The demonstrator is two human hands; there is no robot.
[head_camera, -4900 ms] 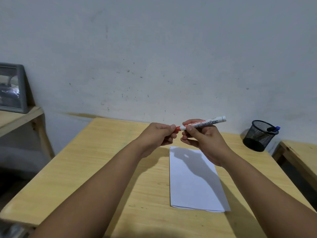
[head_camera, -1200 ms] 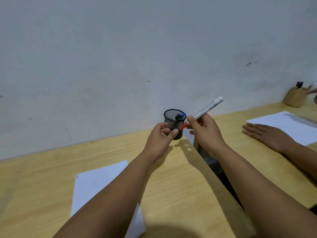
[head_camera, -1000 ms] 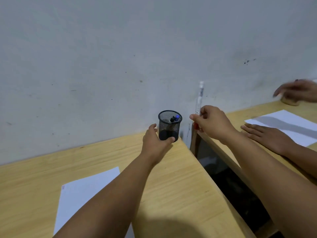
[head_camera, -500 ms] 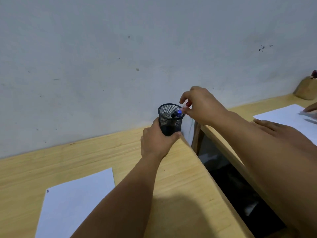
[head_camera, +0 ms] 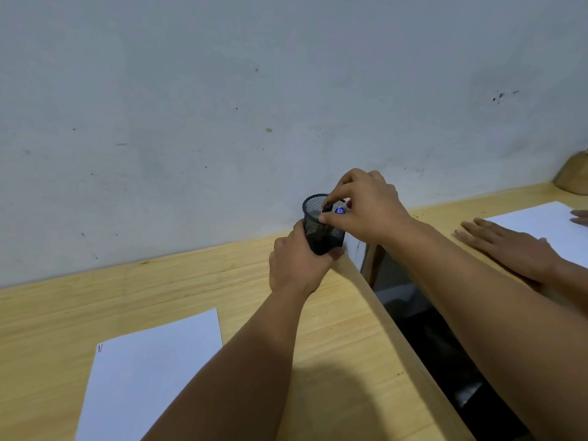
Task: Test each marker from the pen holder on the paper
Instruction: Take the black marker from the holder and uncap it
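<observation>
The paper (head_camera: 152,374) lies flat on the desk (head_camera: 334,345), left of and nearer than the pen holder (head_camera: 321,227). The left hand (head_camera: 297,265) is wrapped around the holder's lower wall. The right hand (head_camera: 366,211) sits over the rim, its fingers pinching a black-capped marker (head_camera: 327,205) inside; blue and red caps show just beside it.

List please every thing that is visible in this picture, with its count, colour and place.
black wire mesh pen holder: one, black, desk's far right corner
blue-capped marker: one, inside holder
red-capped marker: one, at holder rim
white paper sheet: one, near left, small marks on its corner
light wooden desk: one, yellow
second white sheet: one, neighbouring desk
another person's hand: beside that sheet
left hand: gripping holder
right hand: over holder, pinching a dark marker
</observation>
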